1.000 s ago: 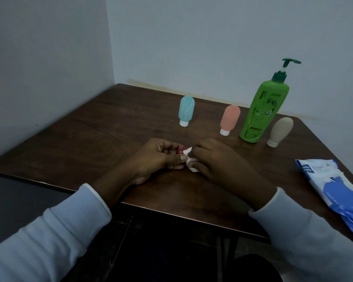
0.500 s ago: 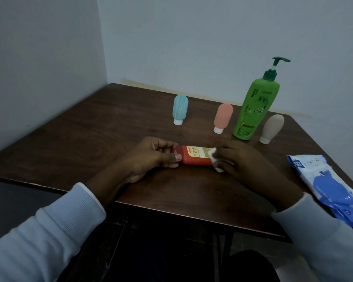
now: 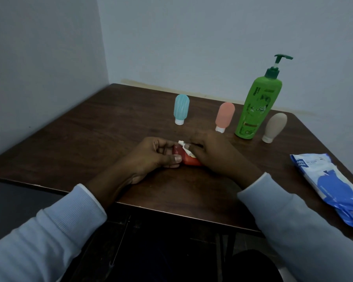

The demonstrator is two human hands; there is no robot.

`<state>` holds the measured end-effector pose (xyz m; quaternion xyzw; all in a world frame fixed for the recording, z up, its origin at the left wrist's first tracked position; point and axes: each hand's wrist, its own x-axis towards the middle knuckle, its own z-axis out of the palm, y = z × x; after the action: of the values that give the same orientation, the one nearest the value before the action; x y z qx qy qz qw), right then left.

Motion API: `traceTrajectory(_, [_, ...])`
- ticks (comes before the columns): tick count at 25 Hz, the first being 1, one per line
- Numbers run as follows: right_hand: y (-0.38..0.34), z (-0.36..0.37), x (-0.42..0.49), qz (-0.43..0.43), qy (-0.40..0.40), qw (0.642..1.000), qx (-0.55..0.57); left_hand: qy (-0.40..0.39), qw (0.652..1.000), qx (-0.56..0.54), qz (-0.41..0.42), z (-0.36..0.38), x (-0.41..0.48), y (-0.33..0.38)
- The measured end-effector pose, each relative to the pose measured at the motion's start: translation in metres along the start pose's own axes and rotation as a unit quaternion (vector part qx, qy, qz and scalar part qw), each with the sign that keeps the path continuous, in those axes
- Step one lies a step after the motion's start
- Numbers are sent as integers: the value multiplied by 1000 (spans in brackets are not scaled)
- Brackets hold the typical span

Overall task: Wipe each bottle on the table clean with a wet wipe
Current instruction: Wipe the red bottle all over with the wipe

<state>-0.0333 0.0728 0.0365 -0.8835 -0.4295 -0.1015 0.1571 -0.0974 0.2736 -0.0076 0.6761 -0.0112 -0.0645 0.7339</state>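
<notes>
The left hand (image 3: pixel 157 157) grips 1 end of a red bottle (image 3: pixel 190 161) lying on the table (image 3: pixel 90 139), while the right hand (image 3: pixel 214 155) pinches a white wipe (image 3: pixel 184 148) against it. Behind stand a blue bottle (image 3: pixel 181 108), a pink bottle (image 3: pixel 224 116), a green pump bottle (image 3: pixel 257 106) and a beige bottle (image 3: pixel 275 126).

Five bottles are sitting on one table (image 3: pixel 90 139): three small squeeze bottles, the blue bottle (image 3: pixel 181 109), pink bottle (image 3: pixel 224 117) and beige bottle (image 3: pixel 275 127), one green pump bottle (image 3: pixel 257 106) and one red bottle (image 3: pixel 190 160). One wet wipe (image 3: pixel 184 147), one wipes pack (image 3: pixel 330 186) and two hands, left hand (image 3: pixel 153 157) and right hand (image 3: pixel 216 155), are showing.
</notes>
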Motion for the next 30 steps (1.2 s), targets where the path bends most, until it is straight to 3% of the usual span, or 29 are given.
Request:
traceTrajectory(4, [-15, 8, -32, -85, 31, 994, -59, 7, 1000, -5, 0, -1, 1, -3])
traceTrajectory(6, [-16, 7, -29, -84, 22, 994, -70, 7, 1000, -6, -2, -2, 1, -3])
traceTrajectory(13, [-12, 2, 20, 84, -48, 995, -3, 8, 1000, 3, 8, 1, -3, 0])
traceTrajectory(18, [-28, 15, -22, -37, 44, 992, -109, 15, 1000, 2, 9, 4, -4, 1])
traceTrajectory(21, [-31, 17, -32, -70, 40, 988, -131, 13, 1000, -3, 7, 2, -4, 1])
traceTrajectory(27, [-27, 5, 10, 87, -24, 994, -60, 15, 1000, 0, 16, 3, -6, 4])
traceTrajectory(30, [-27, 9, -2, 78, -43, 992, -93, 29, 1000, 5, 7, 3, -5, 1])
